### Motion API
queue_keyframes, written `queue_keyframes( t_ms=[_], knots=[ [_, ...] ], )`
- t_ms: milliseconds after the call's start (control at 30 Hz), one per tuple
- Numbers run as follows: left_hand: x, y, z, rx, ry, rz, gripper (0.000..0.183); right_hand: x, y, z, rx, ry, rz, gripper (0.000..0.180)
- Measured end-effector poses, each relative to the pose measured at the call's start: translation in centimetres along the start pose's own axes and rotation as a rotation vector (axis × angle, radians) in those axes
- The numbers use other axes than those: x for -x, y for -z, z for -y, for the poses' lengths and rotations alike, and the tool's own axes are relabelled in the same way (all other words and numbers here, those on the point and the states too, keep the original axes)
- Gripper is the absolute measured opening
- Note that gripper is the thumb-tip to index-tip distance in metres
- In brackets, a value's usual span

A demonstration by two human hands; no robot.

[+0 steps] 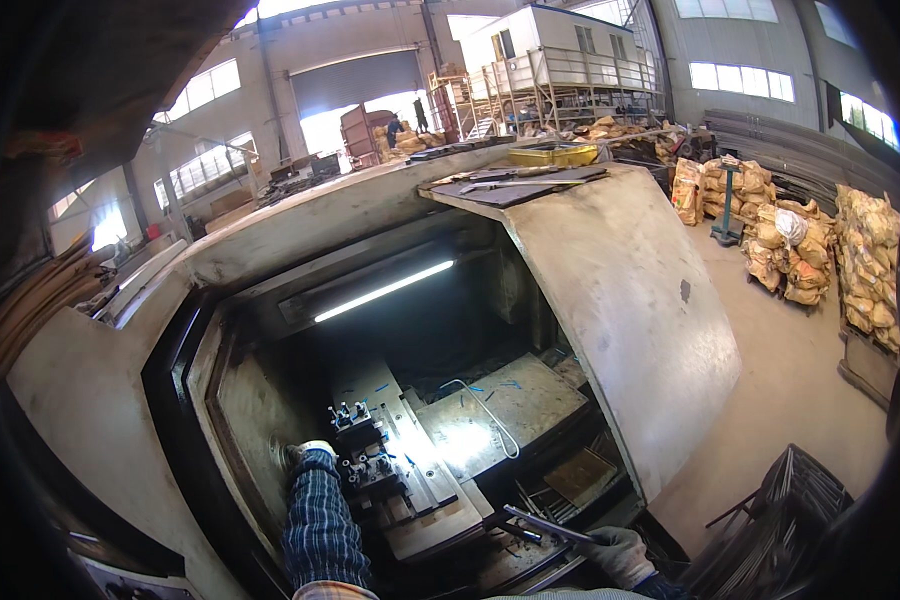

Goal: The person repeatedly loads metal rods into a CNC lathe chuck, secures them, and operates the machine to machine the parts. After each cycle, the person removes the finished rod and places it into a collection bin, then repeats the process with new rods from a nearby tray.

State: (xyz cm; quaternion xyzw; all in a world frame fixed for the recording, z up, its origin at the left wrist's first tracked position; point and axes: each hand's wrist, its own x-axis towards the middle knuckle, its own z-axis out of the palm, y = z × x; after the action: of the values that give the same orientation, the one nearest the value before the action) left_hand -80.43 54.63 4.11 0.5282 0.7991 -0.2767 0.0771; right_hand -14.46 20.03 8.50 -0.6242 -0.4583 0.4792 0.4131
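I am looking into the enclosure of a CNC lathe. My left hand (315, 449), in a pale glove below a checked sleeve, reaches to the spindle nose (278, 452) on the inner left wall. Its fingers are mostly hidden, so whether it grips anything is unclear. Just right of it stand tool holders (367, 466) with upright bolts, mounted on the cross slide (414, 450). At the lower right, my right hand (619, 556) in a grey glove is closed around a metal rod (544, 523), which points up and left. A bent metal hook (487, 412) lies on the slide cover plate (525, 397).
A lit tube lamp (384, 291) crosses the enclosure's back. The pale sliding door (615, 322) stands to the right. On top rest a dark plate (510, 186) with tools and a yellow tray (553, 154). A bin of metal rods (772, 517) sits lower right; stacked sacks (791, 247) stand beyond.
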Motion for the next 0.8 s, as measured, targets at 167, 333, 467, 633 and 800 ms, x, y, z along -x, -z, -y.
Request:
queue_keyframes(
  t_ms=[167,333,467,633,800],
  knots=[
    [8.1,9.6,-15.8,0.065,-0.643,-0.026,0.043,1.3,0.2,0.0,0.026,-0.066,-0.117,0.029],
    [12.6,12.2,-20.1,0.235,-0.547,-0.322,0.037,-0.1,-1.4,0.3,0.049,-0.058,-0.001,0.031],
    [21.1,17.5,-23.0,0.244,-0.71,-0.857,0.029,-1.0,-0.9,-1.8,0.145,-0.019,-0.02,0.037],
    [31.9,16.5,-17.6,0.758,-0.584,-1.183,0.049,-4.0,-2.8,-0.9,0.102,-0.046,0.12,0.035],
    [43.2,9.0,-11.9,1.727,-0.83,-1.217,0.04,-9.4,-6.8,-1.2,0.083,0.214,0.145,0.032]
  ],
)
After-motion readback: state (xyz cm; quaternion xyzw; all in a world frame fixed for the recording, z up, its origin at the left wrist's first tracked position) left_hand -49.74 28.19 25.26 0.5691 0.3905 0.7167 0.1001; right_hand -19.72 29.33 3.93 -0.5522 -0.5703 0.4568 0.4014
